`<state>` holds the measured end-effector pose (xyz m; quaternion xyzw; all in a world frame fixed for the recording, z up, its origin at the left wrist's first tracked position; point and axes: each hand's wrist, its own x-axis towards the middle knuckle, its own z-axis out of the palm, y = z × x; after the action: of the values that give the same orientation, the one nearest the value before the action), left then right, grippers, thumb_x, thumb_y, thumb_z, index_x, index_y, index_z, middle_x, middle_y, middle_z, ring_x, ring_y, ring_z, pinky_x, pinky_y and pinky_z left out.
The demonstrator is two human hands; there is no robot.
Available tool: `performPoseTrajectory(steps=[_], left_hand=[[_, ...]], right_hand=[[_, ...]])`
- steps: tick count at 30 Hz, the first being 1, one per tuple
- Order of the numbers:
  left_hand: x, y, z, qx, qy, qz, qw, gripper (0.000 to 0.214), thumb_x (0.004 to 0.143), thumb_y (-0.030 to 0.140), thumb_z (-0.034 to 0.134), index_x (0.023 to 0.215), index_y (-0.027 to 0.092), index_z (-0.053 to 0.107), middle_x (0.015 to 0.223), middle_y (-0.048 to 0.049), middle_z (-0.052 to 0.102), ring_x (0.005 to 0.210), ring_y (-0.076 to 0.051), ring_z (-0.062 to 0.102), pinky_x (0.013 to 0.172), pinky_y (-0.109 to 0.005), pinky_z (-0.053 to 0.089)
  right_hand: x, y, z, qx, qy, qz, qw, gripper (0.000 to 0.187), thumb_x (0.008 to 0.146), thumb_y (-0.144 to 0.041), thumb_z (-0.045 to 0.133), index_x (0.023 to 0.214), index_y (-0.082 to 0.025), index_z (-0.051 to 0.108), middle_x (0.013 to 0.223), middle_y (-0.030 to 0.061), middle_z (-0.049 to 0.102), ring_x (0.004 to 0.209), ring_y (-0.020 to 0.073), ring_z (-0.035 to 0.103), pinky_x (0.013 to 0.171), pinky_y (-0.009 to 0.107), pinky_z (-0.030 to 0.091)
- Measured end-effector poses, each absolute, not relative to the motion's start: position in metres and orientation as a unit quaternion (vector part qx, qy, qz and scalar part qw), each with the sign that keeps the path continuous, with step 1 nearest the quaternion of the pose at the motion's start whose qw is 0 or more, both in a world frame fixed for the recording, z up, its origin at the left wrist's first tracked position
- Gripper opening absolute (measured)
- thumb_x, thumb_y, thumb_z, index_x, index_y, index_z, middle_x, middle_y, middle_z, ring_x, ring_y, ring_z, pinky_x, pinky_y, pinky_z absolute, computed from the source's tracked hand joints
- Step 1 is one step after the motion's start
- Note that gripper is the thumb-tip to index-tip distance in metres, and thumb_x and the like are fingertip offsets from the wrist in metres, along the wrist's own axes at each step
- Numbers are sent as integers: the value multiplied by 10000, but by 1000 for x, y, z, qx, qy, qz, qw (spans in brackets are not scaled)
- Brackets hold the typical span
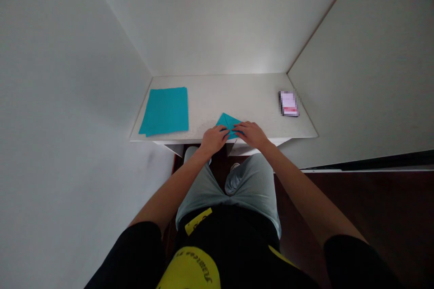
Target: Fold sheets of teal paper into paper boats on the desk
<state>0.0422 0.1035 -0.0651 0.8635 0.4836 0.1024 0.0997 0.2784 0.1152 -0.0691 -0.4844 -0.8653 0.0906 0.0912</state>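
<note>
A folded piece of turquoise paper [226, 120] lies at the front edge of the white table, its pointed corner toward the wall and crease lines on its face. My left hand [214, 138] is at its left side, fingers bent and closed on the paper near its middle. From the right, my right hand [251, 133] grips the same paper, its fingertips close to those of the left. Parts of the paper are hidden under both hands.
A stack of turquoise paper sheets [166, 110] lies on the left of the white table [233, 90]. At the right end is a phone-like device [289, 103], blurred by pixels. Walls enclose the table at the left, back and right. My legs are below its front edge.
</note>
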Motion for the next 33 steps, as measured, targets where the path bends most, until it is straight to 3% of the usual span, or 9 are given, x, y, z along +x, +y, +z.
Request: performPoseTrajectory(steps=[4,7,11,15,19,24,29,33], left_hand=[[40,119,-61,837,518,114,133,266,1108,354,568,1200,248,794,1267,-73,779,1169,-255,729,955,-349,580],[39,132,-56,821,542,121,136,261,1060,285,640,1292,248,752,1293,-86,757,1128,-261,740,926,-351,584],[43,135,-55,832,535,122,89,385,1047,184,606,1421,223,687,1407,-129,708,1150,-277,737,973,-392,580],[51,111,-69,876,462,132,33,369,1076,162,508,1370,212,727,1468,-140,707,1424,-304,621,1205,-478,466],[54,80,-89,875,464,134,37,520,1119,330,454,1582,122,569,1659,-173,564,1607,-312,448,1321,-507,357],[38,74,-98,877,463,124,46,709,1092,499,505,1683,113,440,1790,-179,360,1683,-318,313,1380,-504,264],[10,85,-101,857,499,122,42,744,1078,455,513,1706,78,382,1794,-195,337,1682,-321,315,1381,-511,264],[-3,85,-101,856,503,110,43,696,1036,298,548,1695,112,420,1773,-172,390,1664,-304,362,1377,-522,282]], right_hand=[[273,131,-60,-517,-847,98,79,286,1108,-356,564,1237,-229,785,1256,102,812,1163,297,717,980,428,475],[267,142,-57,-541,-830,108,78,256,1075,-311,595,1242,-223,767,1231,94,809,1158,286,719,987,416,454],[259,147,-59,-553,-823,75,108,314,1028,-256,623,1318,-224,738,1303,124,777,1206,307,684,1058,455,415],[252,134,-68,-566,-808,-6,165,382,1026,-238,615,1395,-230,711,1457,167,698,1320,353,607,1139,522,367],[247,108,-89,-520,-837,16,171,401,1094,-245,490,1435,-253,701,1509,126,696,1380,319,606,1182,521,397],[265,86,-114,-483,-856,57,174,626,1131,-480,423,1693,-208,457,1717,128,505,1584,318,479,1298,550,374],[295,89,-115,-510,-846,47,148,836,1061,-642,524,1733,-170,368,1755,163,431,1613,357,437,1333,576,320],[301,89,-110,-519,-841,38,146,734,1066,-542,535,1693,-174,432,1731,153,478,1587,341,466,1297,554,349]])
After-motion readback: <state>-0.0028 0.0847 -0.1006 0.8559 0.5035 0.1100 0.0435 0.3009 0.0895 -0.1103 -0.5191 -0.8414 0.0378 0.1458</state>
